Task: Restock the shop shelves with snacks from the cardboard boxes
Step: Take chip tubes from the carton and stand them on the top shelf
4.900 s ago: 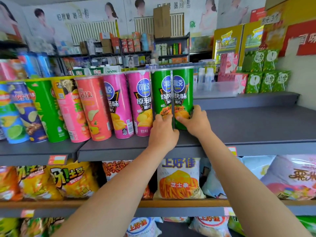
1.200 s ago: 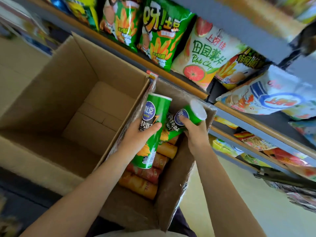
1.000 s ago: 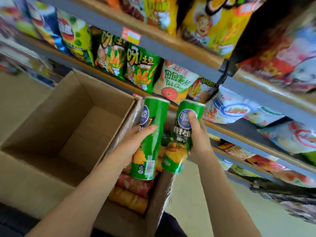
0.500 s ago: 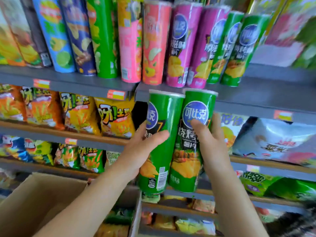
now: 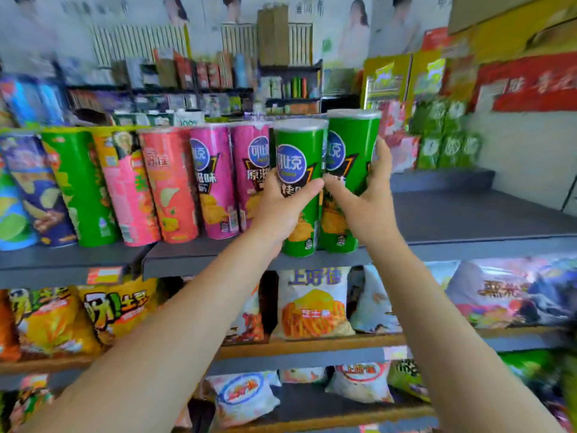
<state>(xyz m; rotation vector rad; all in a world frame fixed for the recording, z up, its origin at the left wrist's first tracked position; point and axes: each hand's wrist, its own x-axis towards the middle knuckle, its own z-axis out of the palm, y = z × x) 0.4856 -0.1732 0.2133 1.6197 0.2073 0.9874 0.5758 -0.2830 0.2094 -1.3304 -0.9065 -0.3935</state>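
Note:
My left hand (image 5: 281, 210) grips a tall green chip can (image 5: 299, 151), held upright. Right beside it, my right hand (image 5: 365, 204) grips a second green chip can (image 5: 351, 142). Both cans are at the front edge of the grey top shelf (image 5: 468, 220), just right of two magenta cans (image 5: 214, 182). Their bottoms sit level with the shelf lip; I cannot tell whether they rest on it. The cardboard boxes are out of view.
A row of chip cans in pink, green and blue (image 5: 78, 189) fills the shelf's left part. To the right of my cans the shelf board shows bare grey. Green packets (image 5: 443, 145) stand at the back right. Snack bags (image 5: 312, 304) fill the lower shelves.
Both hands have lifted the two green cans from below the shelf up to its front edge. The view has tilted up, away from the lower shelves and the cardboard box.

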